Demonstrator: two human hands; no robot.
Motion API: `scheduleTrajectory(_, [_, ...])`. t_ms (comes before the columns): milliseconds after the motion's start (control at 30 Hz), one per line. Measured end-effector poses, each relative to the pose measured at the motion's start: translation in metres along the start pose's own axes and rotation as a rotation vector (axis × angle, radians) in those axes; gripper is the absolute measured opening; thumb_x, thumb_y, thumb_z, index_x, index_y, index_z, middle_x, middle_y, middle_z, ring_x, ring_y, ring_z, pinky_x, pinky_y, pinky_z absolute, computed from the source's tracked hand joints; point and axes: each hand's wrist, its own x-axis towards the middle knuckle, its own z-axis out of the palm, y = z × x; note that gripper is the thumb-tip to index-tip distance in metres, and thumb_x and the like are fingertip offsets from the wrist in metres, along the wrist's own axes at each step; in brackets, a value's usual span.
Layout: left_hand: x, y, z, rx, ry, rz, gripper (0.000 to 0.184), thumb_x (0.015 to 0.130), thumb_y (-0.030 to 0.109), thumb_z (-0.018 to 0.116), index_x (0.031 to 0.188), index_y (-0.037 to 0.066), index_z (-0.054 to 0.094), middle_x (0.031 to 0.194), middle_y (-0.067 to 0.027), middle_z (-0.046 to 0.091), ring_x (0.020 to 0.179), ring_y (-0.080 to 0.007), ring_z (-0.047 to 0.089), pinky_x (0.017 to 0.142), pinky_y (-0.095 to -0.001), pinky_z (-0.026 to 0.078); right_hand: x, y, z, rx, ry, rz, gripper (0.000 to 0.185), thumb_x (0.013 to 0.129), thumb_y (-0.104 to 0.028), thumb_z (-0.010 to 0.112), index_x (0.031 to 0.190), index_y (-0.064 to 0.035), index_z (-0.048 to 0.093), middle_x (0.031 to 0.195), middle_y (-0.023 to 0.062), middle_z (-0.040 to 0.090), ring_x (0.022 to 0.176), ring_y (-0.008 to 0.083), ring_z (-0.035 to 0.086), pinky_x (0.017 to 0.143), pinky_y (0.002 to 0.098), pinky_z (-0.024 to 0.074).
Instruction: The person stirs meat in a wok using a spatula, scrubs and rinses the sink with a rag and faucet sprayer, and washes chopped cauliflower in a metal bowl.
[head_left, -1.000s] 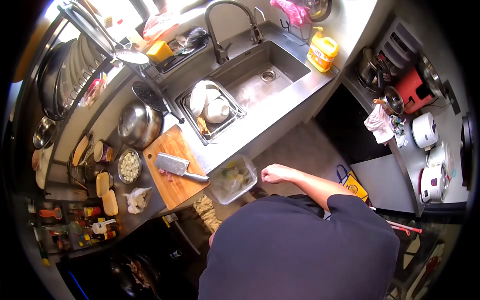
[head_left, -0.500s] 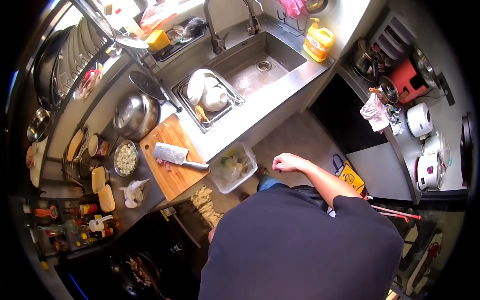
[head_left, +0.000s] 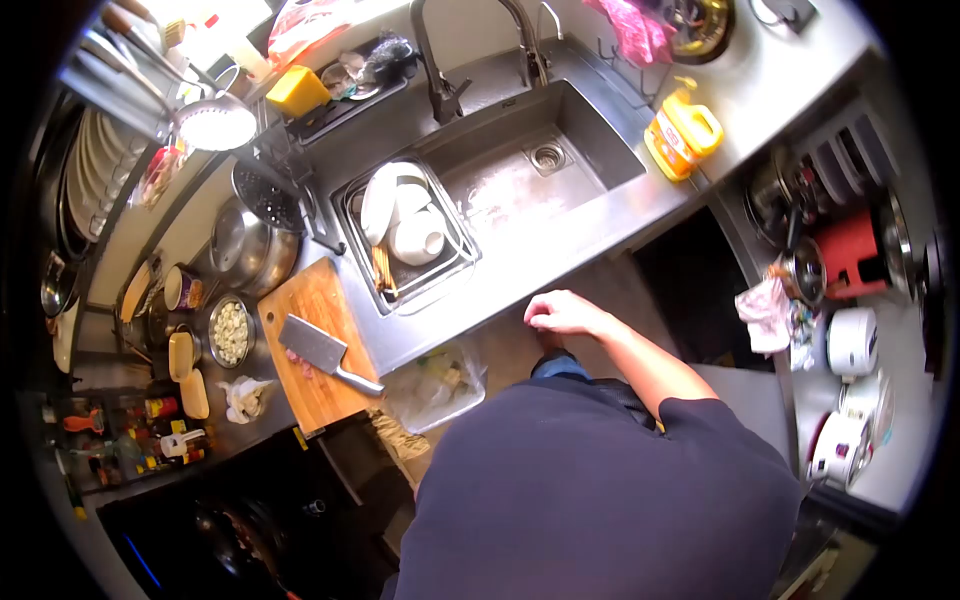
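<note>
My right hand hangs in the air over the floor, in front of the sink counter's edge. Its fingers curl loosely inward, and nothing shows in them. My left hand is hidden beside my dark shirt. A cleaver lies on the wooden cutting board, with bits of pinkish chopped food beside its blade. Right of the board, below the counter edge, is a clear plastic bin with scraps inside. White bowls stand in a wire rack at the sink.
The steel sink has a yellow jug at its right. Behind the board are a steel pot and a bowl of pale chopped pieces. A dark wok sits at lower left. Rice cookers line the right counter.
The view has turned and shifted, with more of the counter right of the sink in sight. My right hand stays raised, slightly further left in view. The cleaver still lies on the board.
</note>
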Motion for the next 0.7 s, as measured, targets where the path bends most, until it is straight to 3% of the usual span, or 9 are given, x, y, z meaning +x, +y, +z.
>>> scheduleTrajectory(67, [-0.008,0.04,0.015,0.001,0.014,-0.027,0.031,0.096,0.031,0.068,0.103,0.001,0.075,0.079,-0.0101,0.073,0.07,-0.0173,0.068,0.069,-0.0343,0.053,0.012,0.007,-0.05,0.026,0.188,-0.054,0.03,0.093,-0.024,0.071,0.114,-0.003,0.073,0.099,0.0099,0.077,0.093,0.0152,0.071,0.085,0.0322,0.0562])
scheduleTrajectory(100, [-0.014,0.058,0.022,0.005,0.018,-0.04,0.031,0.096,0.031,0.068,0.103,0.001,0.075,0.079,-0.0102,0.073,0.07,-0.0174,0.068,0.069,-0.0344,0.053,0.033,0.033,-0.068,0.151,0.284,-0.033,0.028,0.094,-0.021,0.071,0.115,-0.0019,0.073,0.1,0.008,0.076,0.091,0.0127,0.069,0.083,0.0307,0.0558])
scheduleTrajectory(133, [-0.017,0.077,0.027,0.007,0.021,-0.043,0.031,0.096,0.031,0.068,0.103,0.001,0.075,0.078,-0.0103,0.073,0.07,-0.0174,0.068,0.069,-0.0344,0.053,0.031,0.007,-0.109,0.215,0.362,0.069,0.027,0.095,-0.018,0.072,0.116,-0.0009,0.072,0.099,0.0043,0.074,0.087,0.0114,0.067,0.081,0.0289,0.0553])
scheduleTrajectory(200, [-0.025,0.115,0.037,0.012,0.03,-0.052,0.031,0.096,0.031,0.068,0.103,0.001,0.075,0.078,-0.0104,0.073,0.07,-0.0175,0.068,0.069,-0.0345,0.053,0.05,0.001,-0.17,0.365,0.556,-0.183,0.027,0.094,-0.013,0.075,0.119,-0.0024,0.07,0.098,0.0004,0.071,0.086,0.0073,0.063,0.079,0.0245,0.0536])
scheduleTrajectory(267, [-0.03,0.148,0.04,0.025,0.039,-0.05,0.031,0.096,0.031,0.068,0.103,0.001,0.075,0.078,-0.0105,0.073,0.07,-0.0176,0.068,0.069,-0.0346,0.053,0.066,-0.019,-0.223,0.307,0.717,-0.208,0.03,0.094,-0.013,0.076,0.121,-0.0021,0.069,0.101,0.0001,0.071,0.088,0.007,0.063,0.078,0.0236,0.0528])
scheduleTrajectory(333, [-0.032,0.175,0.036,0.023,0.025,-0.039,0.031,0.096,0.031,0.068,0.103,0.001,0.075,0.078,-0.0106,0.073,0.07,-0.0176,0.068,0.069,-0.0347,0.053,0.088,-0.027,-0.26,0.372,0.709,-0.23,0.036,0.093,-0.019,0.078,0.123,-0.0027,0.07,0.102,0.003,0.074,0.09,0.0085,0.066,0.08,0.0251,0.0535])
scheduleTrajectory(400, [-0.028,0.198,0.027,0.018,-0.008,-0.016,0.032,0.096,0.033,0.067,0.103,0.002,0.075,0.078,-0.0119,0.073,0.071,-0.019,0.068,0.07,-0.0356,0.053,0.102,-0.039,-0.277,0.431,0.657,-0.22,0.041,0.091,-0.025,0.08,0.124,-0.0028,0.07,0.103,0.0052,0.076,0.095,0.0111,0.069,0.085,0.0277,0.0554])
scheduleTrajectory(533, [-0.032,0.272,-0.009,-0.016,0.028,0.128,0.033,0.097,0.034,0.066,0.103,0.003,0.075,0.078,-0.0142,0.072,0.072,-0.0233,0.069,0.071,-0.037,0.053,0.128,-0.04,-0.254,0.37,0.596,-0.166,0.045,0.088,-0.023,0.082,0.126,-0.0025,0.069,0.107,0.006,0.074,0.086,0.0088,0.067,0.083,0.0278,0.0558])
scheduleTrajectory(700, [-0.002,0.34,-0.042,-0.063,0.246,0.445,0.025,0.098,0.025,0.068,0.107,0.003,0.075,0.085,-0.0144,0.073,0.074,-0.024,0.069,0.072,-0.0353,0.054,0.129,-0.05,-0.258,0.093,0.823,-0.281,0.056,0.085,-0.025,0.083,0.133,-0.0036,0.063,0.119,0.0117,0.069,0.078,0.0113,0.065,0.078,0.03,0.0558])
